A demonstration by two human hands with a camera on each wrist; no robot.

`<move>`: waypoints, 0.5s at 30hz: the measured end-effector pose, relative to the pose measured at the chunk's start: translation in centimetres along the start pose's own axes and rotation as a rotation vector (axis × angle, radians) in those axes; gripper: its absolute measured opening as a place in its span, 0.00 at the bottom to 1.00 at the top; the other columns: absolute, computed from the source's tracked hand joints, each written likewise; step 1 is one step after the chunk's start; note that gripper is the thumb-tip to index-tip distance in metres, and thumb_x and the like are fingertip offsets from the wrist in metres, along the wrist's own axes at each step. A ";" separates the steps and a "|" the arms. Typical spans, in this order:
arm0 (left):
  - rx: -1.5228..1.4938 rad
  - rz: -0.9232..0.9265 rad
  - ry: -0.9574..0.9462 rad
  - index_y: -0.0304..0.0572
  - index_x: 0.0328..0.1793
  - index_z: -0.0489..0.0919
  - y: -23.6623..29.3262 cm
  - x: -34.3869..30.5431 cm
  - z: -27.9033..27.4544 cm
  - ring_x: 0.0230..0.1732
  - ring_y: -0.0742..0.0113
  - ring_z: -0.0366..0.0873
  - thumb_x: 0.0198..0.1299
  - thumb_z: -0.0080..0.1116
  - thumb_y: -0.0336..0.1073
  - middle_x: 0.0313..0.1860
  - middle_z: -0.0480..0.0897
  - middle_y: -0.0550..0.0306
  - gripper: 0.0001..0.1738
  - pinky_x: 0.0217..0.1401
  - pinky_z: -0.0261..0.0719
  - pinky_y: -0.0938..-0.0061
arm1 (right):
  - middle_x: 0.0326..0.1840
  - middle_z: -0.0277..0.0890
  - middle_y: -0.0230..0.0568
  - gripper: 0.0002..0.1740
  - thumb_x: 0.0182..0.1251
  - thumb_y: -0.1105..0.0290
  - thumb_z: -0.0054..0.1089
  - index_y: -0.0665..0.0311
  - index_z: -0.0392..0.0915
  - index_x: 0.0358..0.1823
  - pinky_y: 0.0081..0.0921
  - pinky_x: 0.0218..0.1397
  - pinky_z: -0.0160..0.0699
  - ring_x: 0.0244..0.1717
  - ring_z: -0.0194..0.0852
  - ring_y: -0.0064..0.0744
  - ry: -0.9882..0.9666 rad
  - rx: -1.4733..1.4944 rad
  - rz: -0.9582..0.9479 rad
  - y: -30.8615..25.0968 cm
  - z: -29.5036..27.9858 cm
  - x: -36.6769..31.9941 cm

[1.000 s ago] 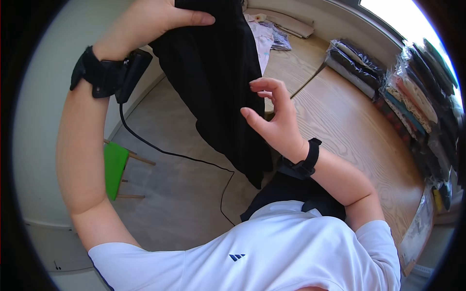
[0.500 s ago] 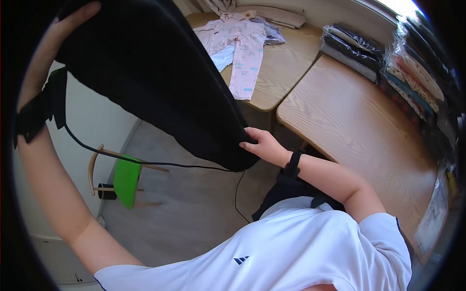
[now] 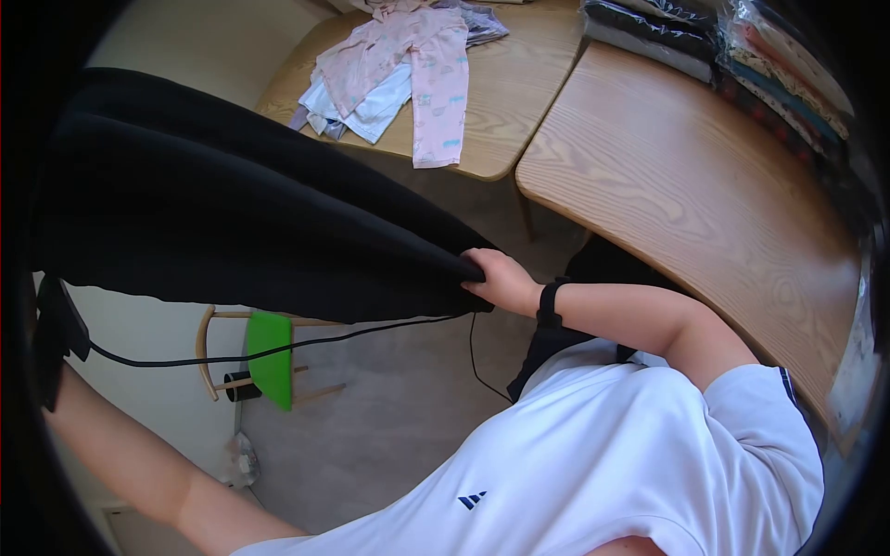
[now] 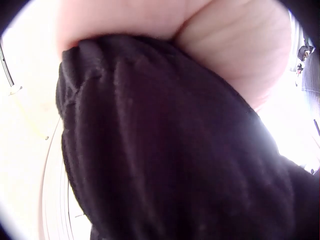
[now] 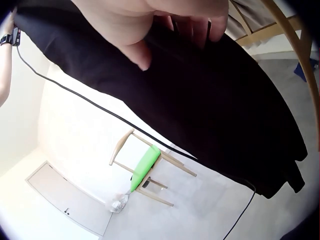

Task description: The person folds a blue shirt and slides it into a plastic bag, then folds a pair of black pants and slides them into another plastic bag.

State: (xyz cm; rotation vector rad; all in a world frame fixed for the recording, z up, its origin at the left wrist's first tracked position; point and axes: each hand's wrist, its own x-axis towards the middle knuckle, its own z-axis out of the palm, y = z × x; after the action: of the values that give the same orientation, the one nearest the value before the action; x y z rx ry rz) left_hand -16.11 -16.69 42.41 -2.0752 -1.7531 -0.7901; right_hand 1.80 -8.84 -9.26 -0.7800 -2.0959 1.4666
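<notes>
A long black garment (image 3: 241, 204) stretches in the air between the two hands, its cloth falling in lengthwise folds. In the left wrist view, the left hand (image 4: 220, 45) grips a gathered, elastic-looking edge of it; the fingertips are hidden. That hand lies outside the head view, where only the forearm (image 3: 130, 440) and a wrist strap show at the left edge. Near the body, the right hand (image 3: 505, 281) pinches the other part of the garment between thumb and fingers. In the right wrist view, the loose end of the garment (image 5: 210, 115) hangs past this hand.
Pink printed trousers (image 3: 440, 102) and white cloth (image 3: 380, 107) lie on the far wooden table (image 3: 501, 120). Bagged folded clothes (image 3: 779, 83) line the near table's (image 3: 667, 157) back edge. A green-seated chair (image 3: 271, 357) stands on the floor. A black cable (image 3: 195, 360) runs from the left wrist.
The left hand has swung out left and lower, spreading the garment sideways. The right hand, apart from the cloth one second ago, has taken hold of it. The head view has shifted too.
</notes>
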 end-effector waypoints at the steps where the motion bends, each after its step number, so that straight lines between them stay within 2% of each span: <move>1: 0.027 -0.004 0.006 0.28 0.58 0.75 0.1 0.1 -0.2 0.52 0.56 0.76 0.55 0.64 0.27 0.55 0.78 0.46 0.23 0.62 0.72 0.65 | 0.54 0.71 0.46 0.20 0.52 0.66 0.67 0.62 0.77 0.47 0.37 0.60 0.69 0.59 0.66 0.48 0.002 -0.003 0.001 0.6 -0.1 0.0; 3: 0.057 0.032 0.031 0.27 0.58 0.74 0.5 0.0 -0.5 0.53 0.55 0.76 0.55 0.64 0.28 0.56 0.77 0.45 0.24 0.63 0.72 0.64 | 0.53 0.71 0.45 0.12 0.52 0.68 0.67 0.64 0.80 0.37 0.38 0.58 0.69 0.57 0.65 0.49 0.108 -0.188 0.081 1.7 -0.4 -0.3; 4: 0.089 0.066 0.052 0.26 0.58 0.74 0.7 0.0 -0.7 0.54 0.53 0.76 0.55 0.64 0.29 0.57 0.76 0.44 0.25 0.63 0.72 0.64 | 0.53 0.71 0.45 0.12 0.52 0.68 0.67 0.64 0.80 0.37 0.38 0.58 0.69 0.57 0.65 0.49 0.108 -0.188 0.083 2.1 -0.6 -0.6; 6: 0.068 0.090 0.055 0.26 0.58 0.73 0.8 -0.1 -1.0 0.54 0.52 0.76 0.55 0.65 0.32 0.57 0.76 0.44 0.26 0.62 0.73 0.63 | 0.50 0.69 0.47 0.09 0.51 0.69 0.68 0.66 0.80 0.30 0.36 0.58 0.67 0.56 0.65 0.49 0.246 -0.235 0.034 2.8 -1.0 -1.3; 7: 0.046 0.113 0.059 0.25 0.59 0.72 0.7 0.0 -1.1 0.54 0.51 0.76 0.54 0.66 0.35 0.56 0.76 0.43 0.28 0.62 0.74 0.63 | 0.57 0.68 0.47 0.11 0.51 0.69 0.68 0.66 0.82 0.34 0.37 0.62 0.65 0.61 0.62 0.50 0.210 -0.233 0.001 3.8 -1.1 -1.4; 8: 0.024 0.136 0.062 0.24 0.59 0.72 0.7 0.1 -1.3 0.54 0.50 0.76 0.54 0.68 0.37 0.56 0.76 0.42 0.31 0.61 0.75 0.62 | 0.57 0.68 0.47 0.11 0.51 0.69 0.68 0.66 0.82 0.34 0.37 0.62 0.65 0.61 0.62 0.50 0.207 -0.231 0.007 4.7 -1.2 -1.4; 10: 0.032 0.162 0.009 0.24 0.58 0.71 0.2 0.6 -2.8 0.53 0.50 0.76 0.54 0.68 0.41 0.55 0.77 0.42 0.32 0.60 0.76 0.62 | 0.66 0.63 0.47 0.14 0.51 0.68 0.68 0.66 0.83 0.38 0.38 0.67 0.61 0.67 0.57 0.50 0.033 -0.264 -0.125 6.3 -1.2 -1.2; 14: 0.019 0.065 0.068 0.25 0.58 0.69 0.4 -0.2 -4.5 0.52 0.49 0.76 0.52 0.70 0.49 0.55 0.76 0.40 0.38 0.59 0.78 0.61 | 0.70 0.59 0.49 0.16 0.51 0.68 0.68 0.66 0.83 0.42 0.37 0.71 0.58 0.69 0.55 0.52 -0.123 -0.214 -0.098 8.6 -1.1 -1.0; 15: 0.021 0.059 0.057 0.25 0.59 0.69 -0.2 -0.3 -6.1 0.53 0.48 0.76 0.51 0.70 0.50 0.55 0.76 0.40 0.39 0.60 0.78 0.60 | 0.64 0.66 0.49 0.15 0.52 0.67 0.67 0.66 0.83 0.40 0.38 0.66 0.62 0.64 0.61 0.51 -0.126 -0.250 -0.076 9.0 -1.0 -1.1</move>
State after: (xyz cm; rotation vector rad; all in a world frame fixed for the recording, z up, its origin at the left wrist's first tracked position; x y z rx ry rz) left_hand -17.62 -20.29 47.12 -2.0596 -1.6556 -0.8023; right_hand 4.90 -6.47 -17.53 -0.7041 -2.4098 1.2585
